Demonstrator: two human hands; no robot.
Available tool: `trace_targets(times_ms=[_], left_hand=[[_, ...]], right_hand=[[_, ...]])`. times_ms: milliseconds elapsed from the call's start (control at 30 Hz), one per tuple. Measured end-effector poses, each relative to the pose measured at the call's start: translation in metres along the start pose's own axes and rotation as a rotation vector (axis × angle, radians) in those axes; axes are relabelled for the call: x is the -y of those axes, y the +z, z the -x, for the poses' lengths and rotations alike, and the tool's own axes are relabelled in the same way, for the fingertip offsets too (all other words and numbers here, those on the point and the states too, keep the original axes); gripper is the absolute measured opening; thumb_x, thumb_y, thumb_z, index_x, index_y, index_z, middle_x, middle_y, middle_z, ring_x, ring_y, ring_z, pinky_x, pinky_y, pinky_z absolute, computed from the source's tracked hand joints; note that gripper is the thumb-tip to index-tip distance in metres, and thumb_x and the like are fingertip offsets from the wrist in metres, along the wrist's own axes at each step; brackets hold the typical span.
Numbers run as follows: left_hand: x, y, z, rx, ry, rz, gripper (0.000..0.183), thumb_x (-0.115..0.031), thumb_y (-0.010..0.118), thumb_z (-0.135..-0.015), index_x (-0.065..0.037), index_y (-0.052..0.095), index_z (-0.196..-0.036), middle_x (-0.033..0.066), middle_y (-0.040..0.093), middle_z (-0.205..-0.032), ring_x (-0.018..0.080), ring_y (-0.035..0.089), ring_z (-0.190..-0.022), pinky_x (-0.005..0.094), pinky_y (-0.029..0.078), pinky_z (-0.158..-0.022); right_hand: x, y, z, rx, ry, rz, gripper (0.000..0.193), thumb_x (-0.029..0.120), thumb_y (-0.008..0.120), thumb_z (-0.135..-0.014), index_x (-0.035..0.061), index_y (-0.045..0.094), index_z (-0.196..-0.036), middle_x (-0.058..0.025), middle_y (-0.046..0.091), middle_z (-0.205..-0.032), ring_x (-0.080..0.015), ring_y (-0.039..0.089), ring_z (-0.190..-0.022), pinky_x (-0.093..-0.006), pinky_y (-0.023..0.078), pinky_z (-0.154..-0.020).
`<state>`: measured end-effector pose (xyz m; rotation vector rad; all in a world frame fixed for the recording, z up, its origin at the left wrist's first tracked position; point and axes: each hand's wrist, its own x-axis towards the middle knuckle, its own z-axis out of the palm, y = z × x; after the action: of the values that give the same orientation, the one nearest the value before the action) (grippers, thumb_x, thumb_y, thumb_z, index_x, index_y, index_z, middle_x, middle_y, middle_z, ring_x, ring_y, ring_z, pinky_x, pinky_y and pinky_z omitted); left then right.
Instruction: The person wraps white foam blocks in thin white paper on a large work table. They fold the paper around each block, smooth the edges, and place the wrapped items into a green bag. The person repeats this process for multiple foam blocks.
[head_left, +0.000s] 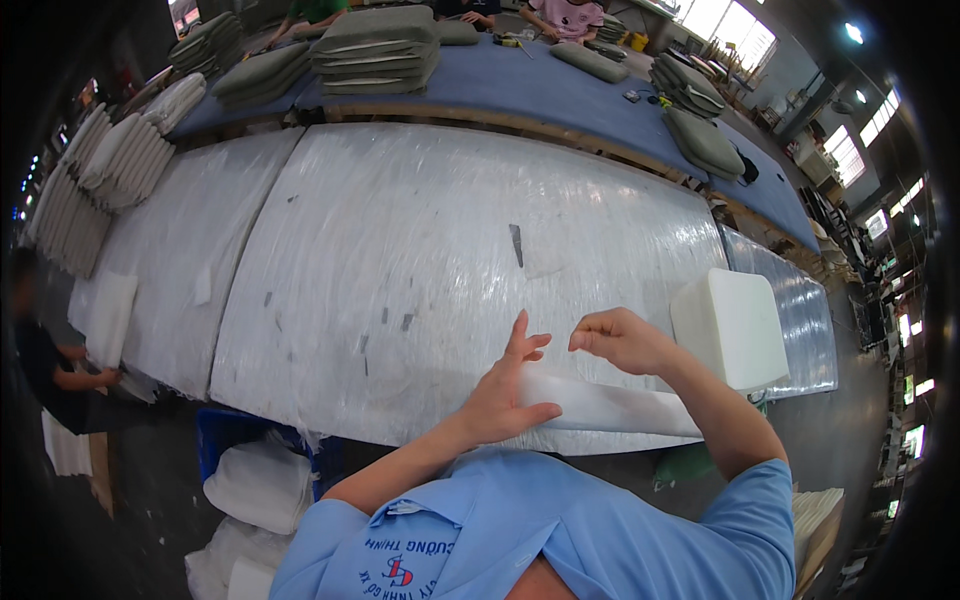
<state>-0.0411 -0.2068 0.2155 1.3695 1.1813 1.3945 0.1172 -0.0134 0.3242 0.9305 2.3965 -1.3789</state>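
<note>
My left hand [505, 392] is open, its fingers and thumb spread, at the left end of a flat white padded piece [610, 404]. That piece lies along the near edge of the table, partly behind my right forearm. Just above it my right hand [625, 340] is closed, with the fingers curled in towards the thumb. Whatever it pinches, if anything, is hidden or too small to make out. A stack of white foam pads [738, 330] with rounded corners stands right of my right hand.
The plastic-wrapped table [420, 230] carries small dark scraps. Beyond it, a blue-topped table [490, 80] holds stacked grey-green cushions [378, 50]. White pads [125, 165] pile up at far left, where a co-worker handles a white pad [112, 318]. A blue crate [215, 440] stands below.
</note>
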Motion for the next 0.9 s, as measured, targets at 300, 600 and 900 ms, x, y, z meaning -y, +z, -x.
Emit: trace_targets(times_ms=[300,600,900], left_hand=[[0.014,-0.013,-0.002,0.091,0.103,0.134,0.128,-0.015,0.083,-0.087,-0.015,-0.018,-0.166,0.0187,0.033,-0.164,0.0350,0.039,-0.147,0.0509,0.028,-0.123],[0.015,-0.010,0.003,0.067,0.088,0.131,0.132,-0.029,0.087,-0.085,-0.015,-0.015,-0.166,0.0246,0.031,-0.163,0.0400,0.038,-0.148,0.0525,0.031,-0.122],[0.016,-0.006,0.016,0.059,0.134,0.009,0.133,-0.029,0.087,-0.084,-0.014,-0.017,-0.166,0.0280,0.022,-0.167,0.0433,0.024,-0.155,0.0535,0.024,-0.124]], right_hand=[[0.003,0.039,0.022,-0.082,-0.387,0.335,0.036,0.037,0.077,-0.093,0.0067,0.072,-0.110,-0.0176,0.072,-0.088,-0.0356,0.069,-0.077,-0.0422,0.055,-0.074],[-0.012,0.037,0.006,-0.037,-0.120,-0.008,0.026,0.027,0.066,-0.103,0.0030,0.068,-0.096,-0.0065,0.064,-0.079,-0.0120,0.054,-0.075,-0.0326,0.047,-0.070],[-0.017,0.045,0.001,0.116,-0.005,0.256,0.041,0.039,0.058,-0.106,0.0006,0.067,-0.093,-0.0162,0.063,-0.079,-0.0265,0.055,-0.073,-0.0427,0.047,-0.073]])
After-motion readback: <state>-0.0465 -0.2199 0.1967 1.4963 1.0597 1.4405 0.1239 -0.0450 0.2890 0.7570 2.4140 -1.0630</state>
